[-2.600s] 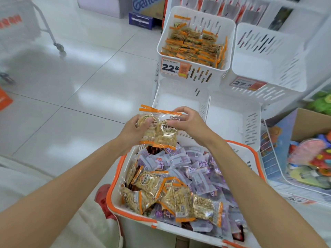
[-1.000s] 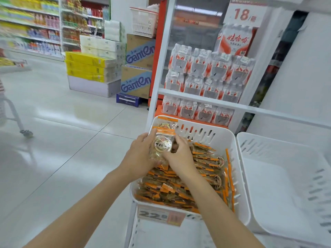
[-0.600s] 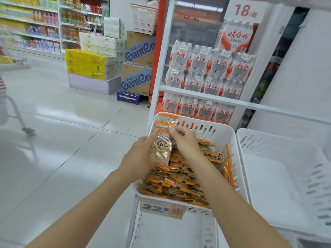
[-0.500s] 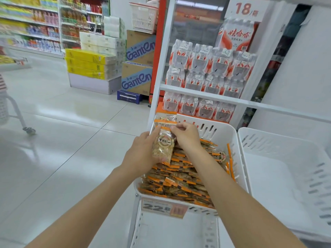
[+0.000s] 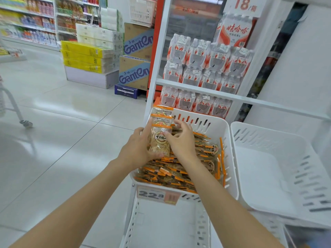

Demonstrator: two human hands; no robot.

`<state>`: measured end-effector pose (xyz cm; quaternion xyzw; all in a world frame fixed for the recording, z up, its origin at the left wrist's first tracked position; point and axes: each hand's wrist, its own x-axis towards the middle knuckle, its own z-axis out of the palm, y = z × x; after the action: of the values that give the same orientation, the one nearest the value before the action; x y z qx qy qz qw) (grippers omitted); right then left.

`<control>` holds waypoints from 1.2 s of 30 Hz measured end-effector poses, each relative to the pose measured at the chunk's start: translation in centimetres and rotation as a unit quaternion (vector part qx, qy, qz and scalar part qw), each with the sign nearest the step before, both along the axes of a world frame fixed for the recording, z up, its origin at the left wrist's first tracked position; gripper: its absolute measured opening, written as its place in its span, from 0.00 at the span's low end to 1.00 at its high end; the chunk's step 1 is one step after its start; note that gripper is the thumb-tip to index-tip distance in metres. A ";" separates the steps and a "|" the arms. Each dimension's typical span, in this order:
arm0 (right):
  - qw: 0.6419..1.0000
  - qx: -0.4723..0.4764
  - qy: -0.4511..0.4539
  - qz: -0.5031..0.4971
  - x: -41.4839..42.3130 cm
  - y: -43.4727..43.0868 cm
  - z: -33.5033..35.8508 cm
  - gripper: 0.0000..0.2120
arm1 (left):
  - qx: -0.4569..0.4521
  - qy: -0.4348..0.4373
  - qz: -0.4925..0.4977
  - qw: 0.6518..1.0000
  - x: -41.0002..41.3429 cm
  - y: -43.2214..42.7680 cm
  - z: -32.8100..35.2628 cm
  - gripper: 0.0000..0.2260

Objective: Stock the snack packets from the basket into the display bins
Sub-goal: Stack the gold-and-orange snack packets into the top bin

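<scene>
I hold a small stack of clear snack packets with orange seals upright at the left side of a white display bin. My left hand grips the stack from the left and below. My right hand pinches it from the right, fingers partly spread. The bin is filled with several more of the same orange-edged packets. A price tag reading 22.8 hangs on its front. The basket is out of view.
An empty white bin stands to the right, another white bin below. Behind is a white shelf with shrink-wrapped bottle packs. Cardboard boxes and yellow cartons stand on the tiled floor at the left.
I lifted the packets from the basket to the upper bin. In the last half second the stack stayed at the bin's left side and my right fingers spread a little.
</scene>
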<state>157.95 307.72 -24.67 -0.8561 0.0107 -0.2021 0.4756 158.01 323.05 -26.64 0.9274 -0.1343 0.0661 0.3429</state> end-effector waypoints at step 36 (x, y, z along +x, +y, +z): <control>0.880 -0.079 0.393 0.253 -38.0 8.8 -19.9 0.07 | -0.134 0.230 0.117 0.957 -37.1 12.3 -15.8 0.12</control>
<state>119.92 316.51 -44.60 -0.8732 -0.0364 0.2786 0.3982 120.93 335.32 -42.49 0.8721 0.0678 -0.0923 0.4758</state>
